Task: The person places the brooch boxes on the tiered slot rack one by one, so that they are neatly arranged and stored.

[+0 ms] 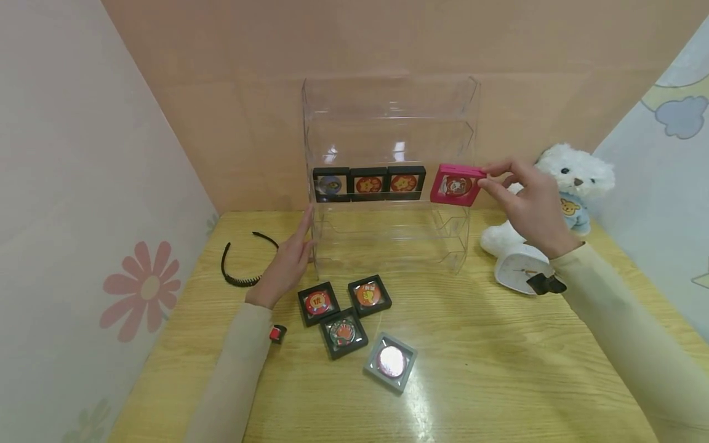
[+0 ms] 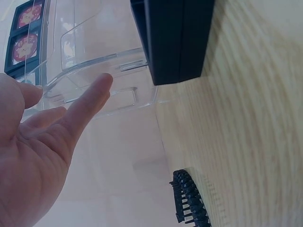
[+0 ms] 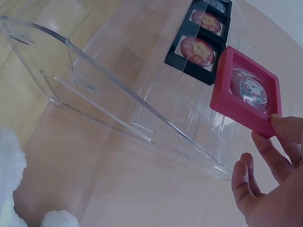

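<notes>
A clear acrylic display rack (image 1: 388, 135) stands upright against the back wall. On one of its middle tiers, three black-framed badge cases (image 1: 368, 184) sit side by side at the left. My right hand (image 1: 528, 197) pinches a pink-framed badge case (image 1: 457, 184) by its right edge, between thumb and fingers. In the head view this case overlaps the rack's right end on the same tier, with a gap to the black cases. My left hand (image 1: 289, 261) rests against the rack's left side panel with its fingers extended, as the left wrist view (image 2: 52, 127) also shows.
Three black badge cases (image 1: 344, 333) and a grey one (image 1: 391, 362) lie on the wooden table (image 1: 471, 369) before the rack. A black headband (image 1: 241, 282) lies at left. A white plush bear (image 1: 573, 175) and a small white clock (image 1: 520, 269) stand at right.
</notes>
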